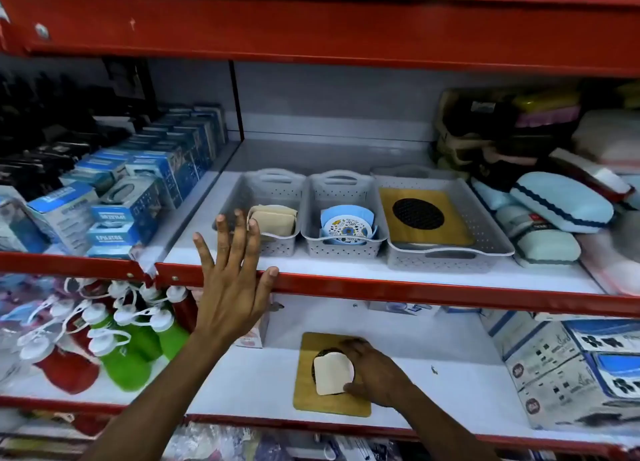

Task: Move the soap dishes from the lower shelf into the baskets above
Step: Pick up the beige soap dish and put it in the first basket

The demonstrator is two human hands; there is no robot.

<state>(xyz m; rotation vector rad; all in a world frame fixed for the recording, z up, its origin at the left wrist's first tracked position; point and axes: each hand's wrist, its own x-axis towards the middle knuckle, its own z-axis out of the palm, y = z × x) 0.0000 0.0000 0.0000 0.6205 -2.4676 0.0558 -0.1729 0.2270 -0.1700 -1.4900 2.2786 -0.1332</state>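
On the lower shelf lies a wooden soap dish (311, 398) with a dark round grate. A cream soap dish (332, 374) rests on top of it, and my right hand (375, 370) grips that cream dish. My left hand (232, 287) is open with fingers spread, its thumb on the red edge of the upper shelf, in front of the left basket. Three grey baskets stand above: the left basket (277, 187) holds cream dishes, the middle basket (341, 246) holds blue patterned dishes, the wide right basket (485, 228) holds a wooden dish (453, 228).
Blue boxes (138, 197) fill the upper shelf at left, pale blue sponges (561, 204) crowd its right. Red and green bottles (131, 343) stand lower left, printed cartons (568, 363) lower right. A red shelf beam (415, 294) separates the two levels.
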